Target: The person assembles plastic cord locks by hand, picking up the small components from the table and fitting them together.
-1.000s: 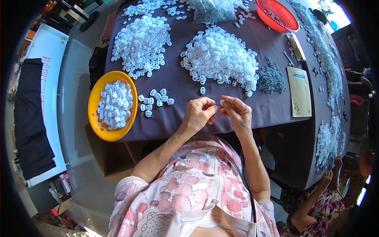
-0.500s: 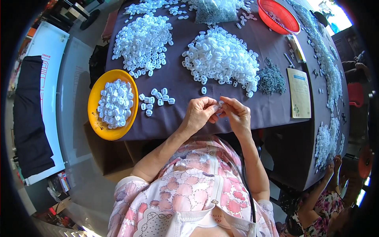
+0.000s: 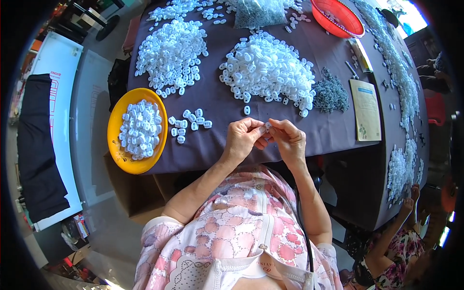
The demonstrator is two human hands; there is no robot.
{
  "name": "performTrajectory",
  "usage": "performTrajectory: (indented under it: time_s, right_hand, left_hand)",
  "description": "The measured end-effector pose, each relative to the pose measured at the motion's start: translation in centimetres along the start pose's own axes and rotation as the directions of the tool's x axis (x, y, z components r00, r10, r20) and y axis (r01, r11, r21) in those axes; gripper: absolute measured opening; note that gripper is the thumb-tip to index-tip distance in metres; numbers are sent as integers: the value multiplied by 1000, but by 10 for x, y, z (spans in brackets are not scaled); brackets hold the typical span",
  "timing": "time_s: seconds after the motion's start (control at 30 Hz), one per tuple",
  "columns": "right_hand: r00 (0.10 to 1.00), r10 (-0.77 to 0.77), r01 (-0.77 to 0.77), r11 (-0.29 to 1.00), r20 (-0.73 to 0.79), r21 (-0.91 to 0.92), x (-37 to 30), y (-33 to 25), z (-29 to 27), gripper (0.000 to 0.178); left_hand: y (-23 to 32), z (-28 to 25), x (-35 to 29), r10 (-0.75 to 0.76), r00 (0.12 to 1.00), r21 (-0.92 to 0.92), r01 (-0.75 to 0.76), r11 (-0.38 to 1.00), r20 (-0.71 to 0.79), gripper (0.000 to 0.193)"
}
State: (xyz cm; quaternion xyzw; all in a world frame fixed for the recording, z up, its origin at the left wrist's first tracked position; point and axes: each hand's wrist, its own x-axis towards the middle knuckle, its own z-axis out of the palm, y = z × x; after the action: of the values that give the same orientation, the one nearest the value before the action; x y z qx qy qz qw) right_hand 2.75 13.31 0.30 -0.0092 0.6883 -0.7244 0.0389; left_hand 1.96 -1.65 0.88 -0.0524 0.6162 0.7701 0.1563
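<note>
Above the table's near edge, my left hand (image 3: 241, 137) and my right hand (image 3: 291, 140) meet, fingertips pinched together. Between them is a small white oval plastic piece (image 3: 268, 125), partly covered by the fingers. Just beyond my hands lies a large heap of similar white pieces (image 3: 268, 70), with one loose piece (image 3: 247, 110) in front of it. Right of this heap sits a tangled grey mound of tiny parts, perhaps springs (image 3: 332, 91). Several white pieces (image 3: 186, 123) are scattered left of my hands, beside a yellow oval dish (image 3: 114, 145) filled with more of them.
Another white heap (image 3: 170, 55) lies farther left, and a clear bag of grey parts (image 3: 260, 14) at the back. A red basket (image 3: 355, 29) and a brown booklet (image 3: 365, 108) are on the right. A co-worker's hands (image 3: 412, 199) are by white pieces at the far right.
My hands stay pinched together at nearly the same spot, with only slight finger movement. The whole view has shifted a little. The co-worker's arms at the right have moved slightly.
</note>
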Motion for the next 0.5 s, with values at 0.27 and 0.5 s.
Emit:
performTrajectory:
  time_s: [0.27,0.5]
  right_hand:
    - [999,37,-36,995,0,95,1,11,-6,19]
    - [999,-37,32,987,32,159,4,13,-9,19]
  left_hand:
    - [-9,2,7,-1,1000,-31,1,1000,5,13]
    - [-10,1,8,-41,999,21,41,999,21,13]
